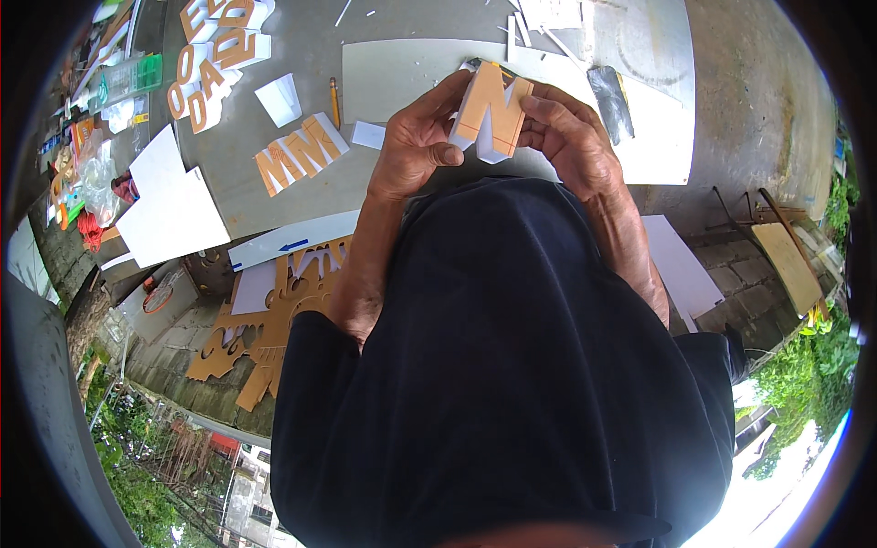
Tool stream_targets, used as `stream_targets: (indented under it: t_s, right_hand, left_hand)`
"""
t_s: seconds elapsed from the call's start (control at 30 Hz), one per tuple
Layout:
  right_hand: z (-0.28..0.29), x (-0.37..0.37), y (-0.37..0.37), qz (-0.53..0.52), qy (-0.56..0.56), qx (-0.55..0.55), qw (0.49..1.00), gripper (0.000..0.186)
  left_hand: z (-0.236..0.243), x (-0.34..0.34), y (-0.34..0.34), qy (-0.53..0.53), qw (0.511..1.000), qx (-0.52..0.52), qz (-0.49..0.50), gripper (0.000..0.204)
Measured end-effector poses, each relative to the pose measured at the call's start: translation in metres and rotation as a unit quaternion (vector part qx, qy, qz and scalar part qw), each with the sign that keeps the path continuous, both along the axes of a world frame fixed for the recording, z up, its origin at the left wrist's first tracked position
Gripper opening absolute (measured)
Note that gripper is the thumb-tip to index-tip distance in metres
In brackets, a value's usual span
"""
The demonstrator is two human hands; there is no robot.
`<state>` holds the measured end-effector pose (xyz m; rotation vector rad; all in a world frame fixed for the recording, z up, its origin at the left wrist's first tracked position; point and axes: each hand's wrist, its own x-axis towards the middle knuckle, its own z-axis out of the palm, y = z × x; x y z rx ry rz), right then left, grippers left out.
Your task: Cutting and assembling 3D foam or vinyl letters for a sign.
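Above the table's near edge, both hands hold up a block letter (487, 111) with a tan face, thin red lines and white side walls. My left hand (416, 137) has its fingers curled round the letter's left side, the thumb by its lower corner. On the opposite side, my right hand (577, 142) pinches the edge between thumb and fingers. Part of a dark thing shows behind the letter's top; I cannot tell what it is. To the left lie more tan-and-white block letters (300, 155), a small white offcut (368, 135) and a pencil (335, 102).
A large white sheet (662, 137) spreads under and right of the hands, bearing a dark flat piece (610, 102) and white strips (523, 32). More block letters (207, 96) stand far left, near white board (172, 210) and a plastic bag (97, 178). Brown cut-out board (294, 310) lies below the table edge.
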<state>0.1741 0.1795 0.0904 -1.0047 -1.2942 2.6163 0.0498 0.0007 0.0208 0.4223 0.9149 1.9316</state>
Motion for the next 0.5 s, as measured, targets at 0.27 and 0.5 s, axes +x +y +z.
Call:
stream_targets:
  t_s: [0.27,0.5]
  right_hand:
    - [-0.0035,0.0052,0.0023,0.031,0.045,0.040,0.998,0.056]
    - [0.0004,0.0052,-0.0021,0.110,0.118,0.095,0.982,0.094]
  left_hand:
    - [0.0082,0.0038,0.0010,0.008,1.000,0.000,0.021,0.103]
    - [0.0094,0.0026,0.0008,-0.007,0.999,-0.001,0.034,0.104]
